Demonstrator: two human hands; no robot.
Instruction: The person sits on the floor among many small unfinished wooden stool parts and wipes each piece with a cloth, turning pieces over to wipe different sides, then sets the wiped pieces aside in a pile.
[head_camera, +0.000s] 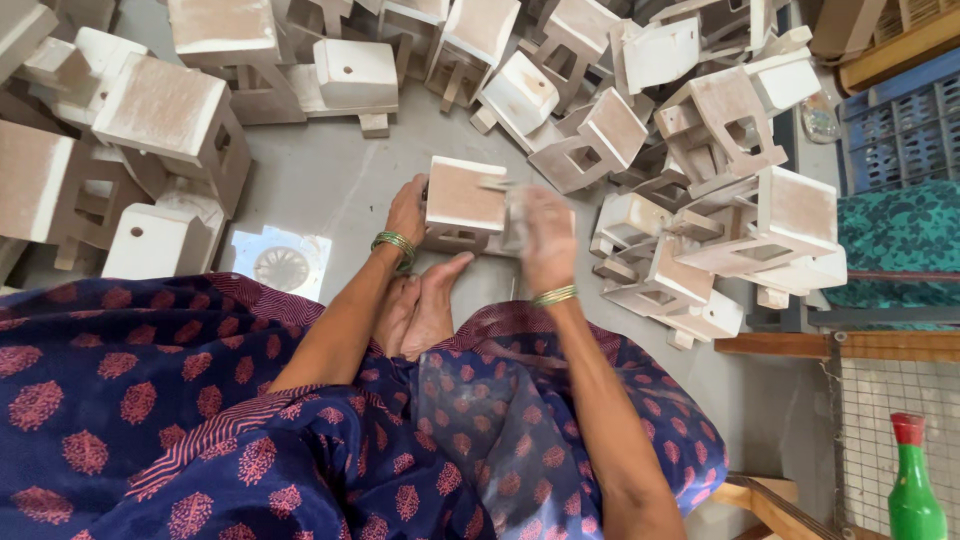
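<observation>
Small white stool (463, 200) on floor (330, 180) just beyond feet (420, 310); left hand (407, 210) grips its left edge; right hand (548, 235), blurred, presses its right side, grip unclear; stool lies between both hands.

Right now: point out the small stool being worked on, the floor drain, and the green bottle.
small wooden stool (462, 196), head view, on its flat seat top.
floor drain (282, 268), head view, on the round grate's middle.
green bottle (914, 498), head view, on its green body below the red cap.
</observation>
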